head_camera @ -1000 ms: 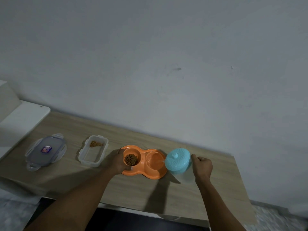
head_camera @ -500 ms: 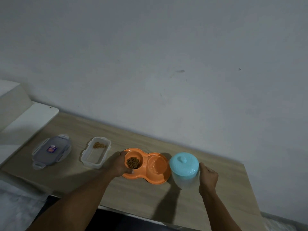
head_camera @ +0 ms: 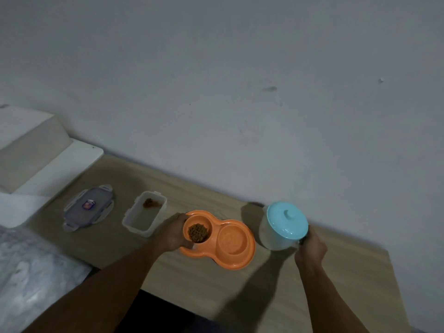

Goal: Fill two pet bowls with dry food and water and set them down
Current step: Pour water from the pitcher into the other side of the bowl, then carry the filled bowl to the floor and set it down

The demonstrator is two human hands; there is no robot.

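An orange double pet bowl (head_camera: 249, 254) lies on the wooden table (head_camera: 240, 296). Its left well holds brown dry food (head_camera: 197, 232); its right well (head_camera: 232, 239) looks wet with water. My left hand (head_camera: 173, 233) grips the bowl's left end. To the right a translucent jug with a light blue lid (head_camera: 286, 219) stands upright on the table. My right hand (head_camera: 311, 248) is closed on the jug's handle at its right side.
A clear food container (head_camera: 144, 216) with a little dry food in it stands left of the bowl. Its lid (head_camera: 88, 206) lies further left. A white shelf (head_camera: 48, 164) and a pale fabric (head_camera: 28, 272) fill the left. The wall runs just behind the table.
The jug went from tilted over the right well to upright on the table, to the right of the bowl. My left hand stayed on the bowl.
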